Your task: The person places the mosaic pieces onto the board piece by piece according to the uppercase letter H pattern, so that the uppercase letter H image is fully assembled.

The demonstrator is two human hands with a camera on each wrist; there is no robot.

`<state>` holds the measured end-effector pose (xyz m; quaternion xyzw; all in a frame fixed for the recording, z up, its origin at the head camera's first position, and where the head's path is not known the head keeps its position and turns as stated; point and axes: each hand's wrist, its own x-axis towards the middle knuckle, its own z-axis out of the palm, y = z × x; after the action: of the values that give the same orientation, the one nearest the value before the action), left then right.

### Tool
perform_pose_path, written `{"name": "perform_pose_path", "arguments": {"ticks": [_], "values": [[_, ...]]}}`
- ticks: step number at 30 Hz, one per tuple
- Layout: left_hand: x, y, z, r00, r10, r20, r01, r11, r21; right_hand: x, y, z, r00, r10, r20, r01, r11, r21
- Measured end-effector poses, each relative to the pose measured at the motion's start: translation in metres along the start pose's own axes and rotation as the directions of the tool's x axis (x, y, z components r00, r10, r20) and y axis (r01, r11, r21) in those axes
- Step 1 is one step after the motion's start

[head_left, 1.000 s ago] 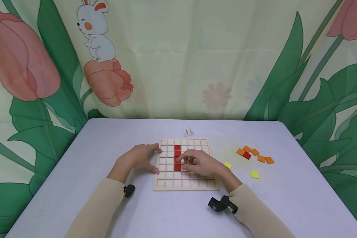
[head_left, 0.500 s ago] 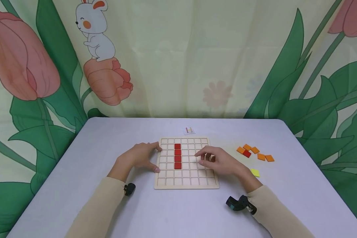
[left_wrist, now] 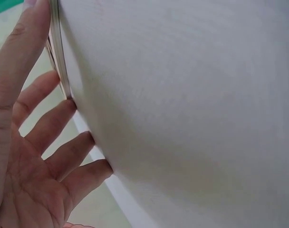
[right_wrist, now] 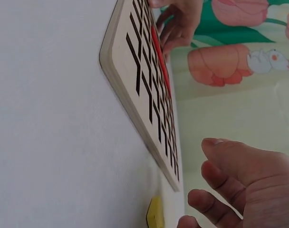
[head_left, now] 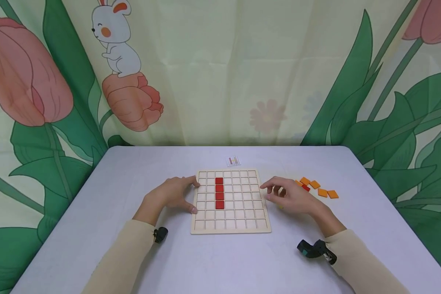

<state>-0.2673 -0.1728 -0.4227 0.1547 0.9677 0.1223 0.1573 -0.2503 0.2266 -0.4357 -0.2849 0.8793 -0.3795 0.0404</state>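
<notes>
**Left hand (head_left: 172, 194) at board (head_left: 239, 204), right hand (head_left: 292, 196) off its right side**

We see the left hand spread wide, thumb and fingertips at the board's left edge. Four red tiles (head_left: 219, 196) sit in one column on the grid. We mark the right hand unloaded, fingers loosely bent, gap to thumb narrow, near a yellow tile (right_wrist: 155, 213). Beyond it: orange tiles (head_left: 322, 192), another red tile (head_left: 306, 188). Small printed card (head_left: 233, 160) lies behind the board.
</notes>
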Motion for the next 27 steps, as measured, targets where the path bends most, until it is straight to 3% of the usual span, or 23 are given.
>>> {"name": "perform_pose_path", "arguments": {"ticks": [8,19,27], "values": [[-0.003,0.000,-0.001,1.000,0.026,-0.012,-0.026,1.000,0.009,-0.011,0.010,-0.015,0.999,0.021,-0.026,-0.023,0.997,-0.071],[-0.002,0.003,-0.002,1.000,0.010,-0.003,-0.010,1.000,0.001,-0.029,0.027,-0.036,0.990,-0.070,-0.123,0.048,0.984,-0.172],[-0.001,0.002,-0.001,1.000,0.014,-0.008,-0.014,1.000,0.013,-0.038,0.039,-0.047,0.987,-0.016,-0.158,-0.016,0.980,-0.200]]}}
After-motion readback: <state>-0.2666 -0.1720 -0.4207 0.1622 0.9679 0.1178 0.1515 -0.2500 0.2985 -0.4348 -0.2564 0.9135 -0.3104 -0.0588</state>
